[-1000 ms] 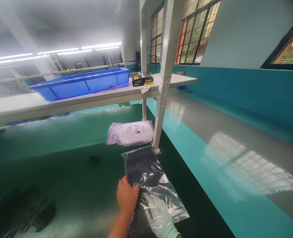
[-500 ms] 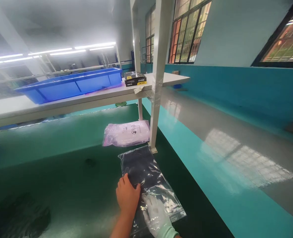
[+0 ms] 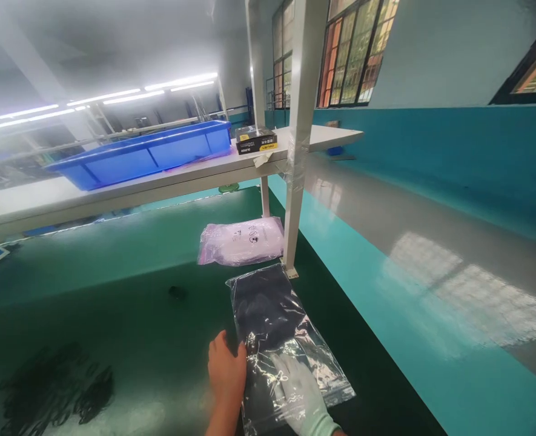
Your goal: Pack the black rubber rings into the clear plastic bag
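A clear plastic bag (image 3: 268, 303) with a flat dark sheet or item inside lies on the green surface, close to the foot of a white post. My left hand (image 3: 226, 366), bare, is at the bag's left edge, thumb and forefinger apart and the other fingers partly curled. On the lower part of the bag rests my right hand (image 3: 297, 387), in a thin white glove with a pale green cuff. Its fingers are stretched out flat. Glare on the plastic around the glove hides whether the fingertips lie over or under the film.
Beyond the bag lies a pinkish packed pouch (image 3: 243, 242), beside the white post (image 3: 294, 212). A white shelf (image 3: 186, 178) crosses above, bearing a blue bin (image 3: 145, 154) and a black-and-yellow box (image 3: 256, 140). A teal floor strip (image 3: 367, 266) runs along the right.
My left hand has slid off the dark part of the bag to its left edge. My right hand stays flat on the bag. The view has shifted slightly left.
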Demonstrator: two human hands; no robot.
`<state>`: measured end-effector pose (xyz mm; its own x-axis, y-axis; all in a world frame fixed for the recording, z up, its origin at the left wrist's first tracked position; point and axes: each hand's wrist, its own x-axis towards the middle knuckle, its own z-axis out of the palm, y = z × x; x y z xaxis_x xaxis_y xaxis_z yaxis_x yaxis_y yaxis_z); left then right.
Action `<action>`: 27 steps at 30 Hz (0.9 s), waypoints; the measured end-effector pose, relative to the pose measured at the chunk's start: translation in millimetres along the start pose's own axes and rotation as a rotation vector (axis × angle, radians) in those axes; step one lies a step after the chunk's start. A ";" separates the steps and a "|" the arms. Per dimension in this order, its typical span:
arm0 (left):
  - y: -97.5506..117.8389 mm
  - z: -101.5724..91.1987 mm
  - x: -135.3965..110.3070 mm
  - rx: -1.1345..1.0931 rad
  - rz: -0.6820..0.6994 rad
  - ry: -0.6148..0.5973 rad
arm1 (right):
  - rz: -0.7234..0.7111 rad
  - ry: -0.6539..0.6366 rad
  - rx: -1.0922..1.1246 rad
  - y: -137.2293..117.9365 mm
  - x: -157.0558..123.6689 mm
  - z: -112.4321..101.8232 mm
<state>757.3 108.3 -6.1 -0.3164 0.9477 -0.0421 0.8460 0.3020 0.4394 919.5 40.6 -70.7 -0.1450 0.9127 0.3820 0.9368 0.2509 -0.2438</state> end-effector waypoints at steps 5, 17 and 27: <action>7.0 -0.9 3.0 -0.001 0.015 0.008 | -0.008 0.004 -0.021 0.7 0.0 1.5; 18.8 3.5 1.6 0.056 0.077 0.048 | -0.031 0.025 -0.016 0.7 1.3 -3.4; 33.7 4.4 1.5 0.115 0.183 0.084 | -0.016 0.041 -0.014 0.4 1.7 -5.2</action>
<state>787.3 120.3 4.7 -0.1838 0.9773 0.1058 0.9344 0.1404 0.3273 921.3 40.6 -65.6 -0.1475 0.8946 0.4219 0.9388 0.2609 -0.2249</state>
